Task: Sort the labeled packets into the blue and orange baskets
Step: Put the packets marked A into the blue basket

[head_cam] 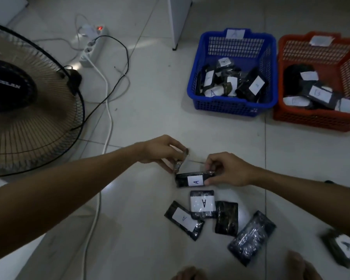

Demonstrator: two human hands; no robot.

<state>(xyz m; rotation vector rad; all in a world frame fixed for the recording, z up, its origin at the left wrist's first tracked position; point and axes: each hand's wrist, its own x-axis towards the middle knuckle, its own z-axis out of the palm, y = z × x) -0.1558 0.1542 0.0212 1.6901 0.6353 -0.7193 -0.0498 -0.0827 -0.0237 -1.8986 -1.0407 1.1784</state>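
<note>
While both hands (192, 164) grip one A packet (195, 179), many sorted already in blue basket (231, 110) and orange basket (311, 120) beyond, several loose packets (226, 217) left below.

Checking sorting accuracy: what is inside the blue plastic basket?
The blue plastic basket holds a pile of black wrapped packets with white labels; one reads A, others are blurred. Anything beneath the pile is hidden.

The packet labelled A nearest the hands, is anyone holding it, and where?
Yes. The right hand pinches the packet at its right end, beside the label. The left hand grips something at its upper left corner; what exactly cannot be told.
</note>
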